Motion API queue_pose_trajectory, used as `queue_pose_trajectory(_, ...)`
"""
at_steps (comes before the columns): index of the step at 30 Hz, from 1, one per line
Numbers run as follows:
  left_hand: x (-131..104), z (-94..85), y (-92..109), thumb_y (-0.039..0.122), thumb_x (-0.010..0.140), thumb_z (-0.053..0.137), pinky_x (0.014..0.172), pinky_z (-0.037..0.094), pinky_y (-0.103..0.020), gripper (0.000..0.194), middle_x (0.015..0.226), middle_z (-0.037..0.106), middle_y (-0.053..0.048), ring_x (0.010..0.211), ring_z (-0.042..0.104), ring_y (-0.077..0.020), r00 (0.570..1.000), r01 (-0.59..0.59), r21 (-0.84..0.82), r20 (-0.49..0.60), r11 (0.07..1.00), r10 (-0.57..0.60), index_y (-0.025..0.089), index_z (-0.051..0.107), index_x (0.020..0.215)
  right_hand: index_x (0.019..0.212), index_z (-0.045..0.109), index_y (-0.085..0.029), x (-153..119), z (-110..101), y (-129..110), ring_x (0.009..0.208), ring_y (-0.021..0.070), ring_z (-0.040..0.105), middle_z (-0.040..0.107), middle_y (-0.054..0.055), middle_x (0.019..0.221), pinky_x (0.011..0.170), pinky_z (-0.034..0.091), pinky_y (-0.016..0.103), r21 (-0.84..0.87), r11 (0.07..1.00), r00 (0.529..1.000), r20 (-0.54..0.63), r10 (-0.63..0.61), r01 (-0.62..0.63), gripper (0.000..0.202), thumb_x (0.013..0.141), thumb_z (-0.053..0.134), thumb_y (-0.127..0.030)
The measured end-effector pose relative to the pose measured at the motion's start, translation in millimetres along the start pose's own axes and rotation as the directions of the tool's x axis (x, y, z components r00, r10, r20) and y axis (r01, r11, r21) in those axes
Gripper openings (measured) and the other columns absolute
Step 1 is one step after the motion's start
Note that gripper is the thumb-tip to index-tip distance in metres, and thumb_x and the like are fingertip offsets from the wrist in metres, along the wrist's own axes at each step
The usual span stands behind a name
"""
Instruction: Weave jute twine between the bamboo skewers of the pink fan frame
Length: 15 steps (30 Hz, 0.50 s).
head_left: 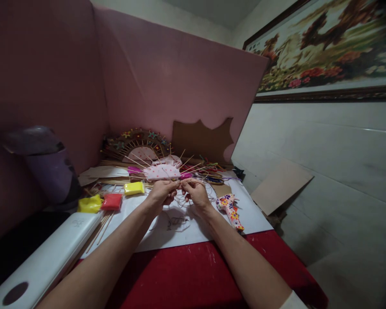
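1. In my head view, the largest is the pink panel [180, 81], standing behind the dotted piece [162, 172]. The picture [324, 47] hangs higher, to the right of this piece.
2. The red cloth [180, 274] is nearest to me, well in front of the dotted piece. The white sheet [254, 210] lies between them.
3. To the left of the dotted piece I have the white case [51, 262], nearer to me, and the purple container [53, 176].
4. Behind the dotted piece are the brown cardboard [199, 139], rather to the right, and the decorated fan [141, 143], rather to the left.
5. From the dotted piece itself, thin sticks spread outward.
6. My left hand [164, 192] and right hand [194, 193] meet just in front of it. In each, thumb and forefinger are pinching the cord; the exact grip is too small for me to see.
7. The glue gun [230, 210] lies right of the dotted piece, the clay packets [111, 201] left.
8. The thinnest is the cord [180, 201], in loose loops in front of the dotted piece, below the hands.
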<state>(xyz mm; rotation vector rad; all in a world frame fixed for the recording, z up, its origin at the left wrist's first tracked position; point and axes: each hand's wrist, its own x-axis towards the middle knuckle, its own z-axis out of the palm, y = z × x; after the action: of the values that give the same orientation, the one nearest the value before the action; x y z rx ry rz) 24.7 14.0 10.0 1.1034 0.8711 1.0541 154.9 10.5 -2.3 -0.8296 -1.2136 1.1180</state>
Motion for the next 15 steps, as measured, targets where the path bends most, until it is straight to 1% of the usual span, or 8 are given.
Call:
queue_pose_trajectory(4, -0.1, 1.8, 0.0, 0.043, 0.066, 0.065, 0.032, 0.010, -0.019, 0.032, 0.037, 0.040, 0.006, 0.027, 0.025, -0.0025, 0.998, 0.027, -0.011, -0.047, 1.000, -0.028, 0.014, 0.052, 0.059, 0.067, 0.058, -0.016, -0.6, 0.5, -1.6, 0.048, 0.0069, 0.045, 0.055, -0.003, 0.059, 0.031, 0.035, 0.014, -0.005, 1.000, 1.000, 0.021, -0.007, 0.007, 0.024, 0.065, 0.067, -0.038)
queue_pose_trajectory(7, -1.2, 2.4, 0.0, 0.041, 0.067, 0.062, 0.030, 0.011, -0.019, 0.034, 0.034, 0.041, 0.005, 0.024, 0.025, -0.0032, 0.997, 0.022, 0.046, -0.077, 0.999, -0.019, 0.015, 0.048, 0.051, 0.068, 0.058, -0.016, -1.3, 1.1, -3.4, 0.047, 0.0070, 0.046, 0.054, -0.004, 0.056, 0.031, 0.035, 0.014, -0.029, 0.999, 0.999, 0.025, -0.036, 0.036, 0.023, 0.065, 0.067, -0.038)
queue_pose_trajectory(11, -4.0, 2.5, 1.0, 0.035, 0.068, 0.059, 0.029, 0.012, -0.020, 0.034, 0.031, 0.041, 0.003, 0.023, 0.025, -0.0033, 0.996, 0.039, 0.147, -0.082, 0.988, -0.028, 0.015, 0.045, 0.044, 0.068, 0.058, -0.017, -3.0, 2.9, -5.7, 0.045, 0.0076, 0.047, 0.054, -0.004, 0.053, 0.031, 0.036, 0.015, -0.062, 0.996, 0.997, 0.051, -0.059, 0.062, 0.024, 0.067, 0.066, -0.039)
queue_pose_trajectory(15, -6.7, 4.4, 3.2, 0.029, 0.063, 0.060, 0.029, 0.012, -0.020, 0.026, 0.030, 0.040, 0.004, 0.023, 0.024, -0.0037, 0.994, 0.093, 0.157, -0.066, 0.983, -0.083, 0.015, 0.047, 0.046, 0.067, 0.056, -0.017, -4.3, 3.7, -5.6, 0.049, 0.0094, 0.054, 0.061, -0.001, 0.061, 0.033, 0.038, 0.016, -0.022, 0.997, 0.992, 0.110, -0.067, 0.070, 0.026, 0.069, 0.066, -0.041)
